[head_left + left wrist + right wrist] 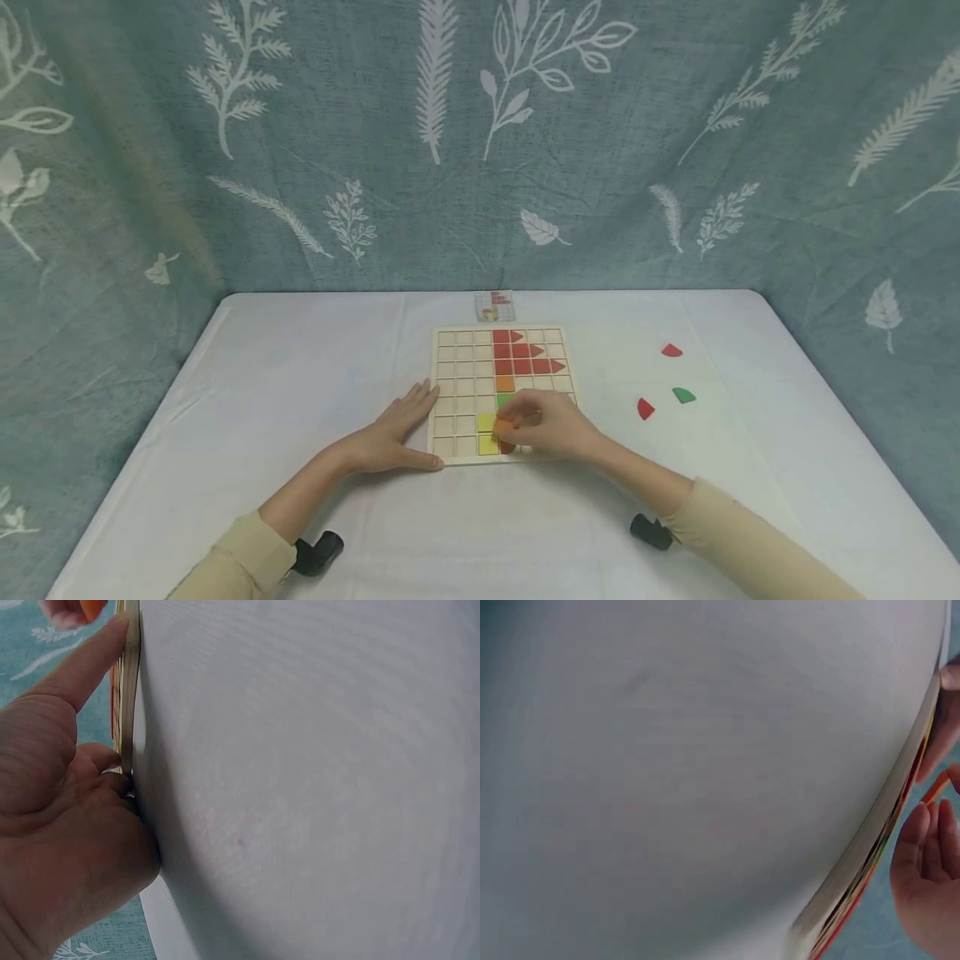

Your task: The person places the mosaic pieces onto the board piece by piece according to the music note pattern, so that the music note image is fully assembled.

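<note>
A wooden grid board (454,406) lies on the table, with red squares and triangles (522,351) in its upper right rows. Below them an orange square (505,383), a green piece (502,400) and yellow squares (487,423) fill cells. My right hand (551,423) pinches an orange piece (503,426) between thumb and fingers, close over the lower cells; the right wrist view shows this orange piece (934,787) edge-on. A red piece (507,447) shows partly under that hand. My left hand (390,433) rests at the board's left edge, fingers straight, thumb (94,664) against its near corner.
A small pattern card (495,306) lies behind the board. To the right are loose rounded pieces: two red ones (672,351) and a green one (684,395). The white-covered table (315,350) meets a blue-green leaf-print curtain (465,217) at the back.
</note>
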The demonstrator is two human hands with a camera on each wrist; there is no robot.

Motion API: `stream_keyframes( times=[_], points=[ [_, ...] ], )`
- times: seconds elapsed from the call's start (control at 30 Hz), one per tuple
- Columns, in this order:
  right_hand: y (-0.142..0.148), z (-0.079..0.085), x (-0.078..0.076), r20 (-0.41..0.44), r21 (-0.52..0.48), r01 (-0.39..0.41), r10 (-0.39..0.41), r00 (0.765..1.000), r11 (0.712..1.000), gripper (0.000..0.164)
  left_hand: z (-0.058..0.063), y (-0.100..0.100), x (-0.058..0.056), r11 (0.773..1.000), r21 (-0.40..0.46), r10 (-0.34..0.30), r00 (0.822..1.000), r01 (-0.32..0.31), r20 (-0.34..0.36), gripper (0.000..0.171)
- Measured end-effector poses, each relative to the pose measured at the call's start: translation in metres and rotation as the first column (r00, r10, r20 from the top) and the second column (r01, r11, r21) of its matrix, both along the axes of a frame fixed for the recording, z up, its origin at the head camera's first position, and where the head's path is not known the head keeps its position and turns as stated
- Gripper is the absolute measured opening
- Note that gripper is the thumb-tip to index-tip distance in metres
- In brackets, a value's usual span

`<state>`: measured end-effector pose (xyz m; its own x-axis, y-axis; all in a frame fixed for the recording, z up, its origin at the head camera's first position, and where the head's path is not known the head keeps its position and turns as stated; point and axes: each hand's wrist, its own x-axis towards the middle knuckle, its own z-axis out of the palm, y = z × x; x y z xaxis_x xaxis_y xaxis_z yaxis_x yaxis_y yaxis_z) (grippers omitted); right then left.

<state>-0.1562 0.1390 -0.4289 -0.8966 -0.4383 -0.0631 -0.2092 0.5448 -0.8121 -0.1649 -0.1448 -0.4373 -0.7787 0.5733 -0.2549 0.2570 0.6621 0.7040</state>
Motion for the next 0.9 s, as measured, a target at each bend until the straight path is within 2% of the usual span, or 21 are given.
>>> stream_keyframes(
  times=[0.1, 0.27, 0.47, 0.73, 0.9],
  points=[
    [-0.013, 0.0, -0.004, -0.027, 0.02, -0.068, 0.069, 0.997, 0.997, 0.018, 0.003, 0.0, 0.0, 1.0, 0.01, -0.011, 1.0, 0.011, 0.004, 0.106],
    [-0.033, 0.001, -0.011, -0.107, 0.108, -0.12, 0.132, 0.985, 0.987, 0.021, 0.003, -0.002, 0.001, 0.999, 0.025, -0.024, 1.0, 0.023, 0.009, 0.105],
    [-0.047, -0.001, -0.019, -0.208, 0.15, -0.174, 0.203, 0.957, 0.973, 0.02, 0.001, -0.003, 0.001, 0.999, 0.036, -0.034, 0.999, 0.034, 0.008, 0.105],
    [-0.046, -0.002, -0.017, -0.232, 0.2, -0.16, 0.205, 0.951, 0.967, 0.017, -0.002, -0.002, 0.0, 0.999, 0.025, -0.029, 1.0, 0.029, 0.007, 0.105],
    [-0.035, 0.0, -0.012, -0.186, 0.168, -0.103, 0.135, 0.973, 0.98, 0.018, -0.004, -0.001, 0.001, 1.0, 0.013, -0.018, 1.0, 0.018, 0.003, 0.105]
  ],
)
